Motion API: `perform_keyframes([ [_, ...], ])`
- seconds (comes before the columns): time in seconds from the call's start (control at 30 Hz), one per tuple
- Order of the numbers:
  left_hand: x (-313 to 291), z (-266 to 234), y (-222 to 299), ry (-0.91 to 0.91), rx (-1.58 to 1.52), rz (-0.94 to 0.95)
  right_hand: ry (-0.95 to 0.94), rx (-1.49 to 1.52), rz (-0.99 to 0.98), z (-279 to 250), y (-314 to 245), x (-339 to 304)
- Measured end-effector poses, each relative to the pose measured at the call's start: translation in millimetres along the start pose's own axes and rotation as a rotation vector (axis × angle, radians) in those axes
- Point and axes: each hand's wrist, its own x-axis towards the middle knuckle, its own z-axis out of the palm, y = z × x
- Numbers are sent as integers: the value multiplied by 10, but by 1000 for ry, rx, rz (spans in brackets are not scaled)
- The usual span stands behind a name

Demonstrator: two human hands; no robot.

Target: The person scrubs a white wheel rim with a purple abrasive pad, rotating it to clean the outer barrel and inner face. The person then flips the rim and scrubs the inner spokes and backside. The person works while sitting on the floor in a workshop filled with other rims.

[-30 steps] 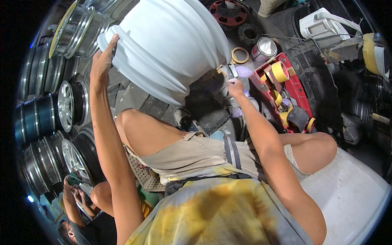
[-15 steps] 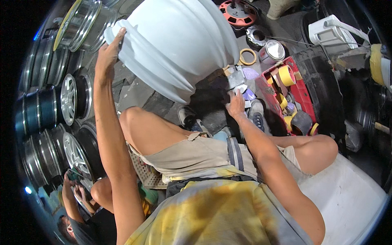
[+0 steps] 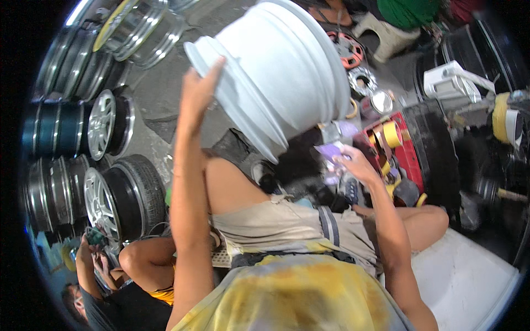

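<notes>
A pale grey-white wheel rim [image 3: 281,69] stands tilted on its side in front of me. My left hand [image 3: 197,91] is closed around its left edge, thumb on the outer lip. To the right, my right hand [image 3: 358,164] pinches a purple sheet of sandpaper [image 3: 328,150] between thumb and fingers, apart from the rim. Another purple piece [image 3: 346,129] lies just beyond that hand. Beside it is a red crate [image 3: 413,160] holding yellow tape rolls [image 3: 391,134] and scraps. The rim's far underside is hidden.
Metal wheels [image 3: 102,124] are stacked along the left, one with a tyre [image 3: 149,187]. A co-worker [image 3: 132,309] sits at lower left. A tin can [image 3: 381,103], a white stool [image 3: 381,37] and a white appliance [image 3: 452,85] stand at the right and back.
My right hand has lifted a purple sandpaper sheet from the pile near my foot. In the picture, the rim and my left hand sit further right, as the view has shifted.
</notes>
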Motion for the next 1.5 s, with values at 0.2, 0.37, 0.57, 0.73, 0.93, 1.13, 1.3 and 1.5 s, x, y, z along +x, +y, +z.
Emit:
perform_keyframes([
  [0.2, -368, 209, -165, 25, 128, 234, 5, 197, -132, 447, -719, -528],
  [0.37, -556, 225, 92, 30, -9, 12, 91, -208, -342, 727, -1052, -469],
  [0.57, 317, -64, -13, 145, 341, -35, 313, -476, -757, 1247, -1568, -306],
  [0.73, 395, 216, 80, 199, -59, -230, 441, -599, -1018, 1477, -1739, -113],
  [0.93, 435, 157, 11, 226, 39, -212, 485, -767, -1082, 1571, -1652, 5],
  [1.13, 436, 178, 49, 188, -10, -234, 484, -635, -1098, 1587, -1882, 262],
  [1.3, 414, 125, 20, 265, 84, -224, 464, -666, -990, 1596, -1727, 34],
  [1.5, 358, 159, 197, 156, 33, -246, 443, -727, -1007, 1547, -2113, 359],
])
